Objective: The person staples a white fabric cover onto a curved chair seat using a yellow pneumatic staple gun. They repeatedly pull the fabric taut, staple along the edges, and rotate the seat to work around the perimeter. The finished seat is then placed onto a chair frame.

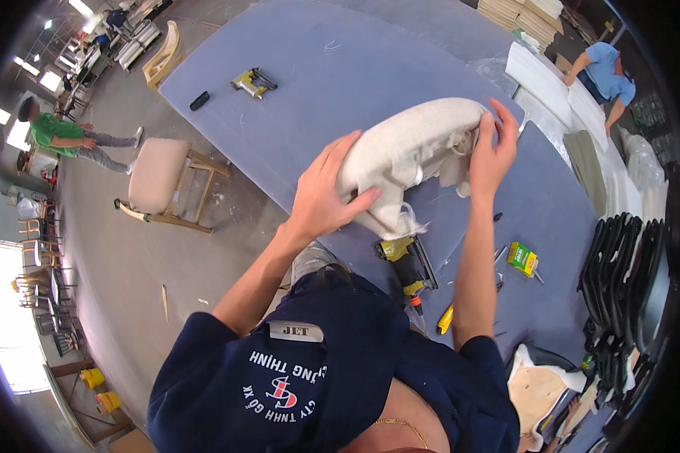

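I hold a curved cream fabric-covered chair pad point(412, 136) tilted above the blue-grey table point(295, 68). Loose fabric edges hang ragged from its underside. My left hand point(325, 192) grips the pad's left end, thumb on the near side and fingers over the back. At the other end, my right hand point(493, 151) clasps it with the fingers raised along the rim. Below the pad lies a yellow-and-black staple gun point(406, 268), partly covered by the hanging fabric. A yellow utility knife point(446, 319) rests by my right forearm.
Another staple gun point(253, 83) and a black object point(199, 100) lie at the far left of the table. Right of my forearm sits a small green-yellow box point(521, 259). Black curved parts point(623, 272) are stacked at right. An upholstered chair point(161, 177) stands left; two people are farther off.
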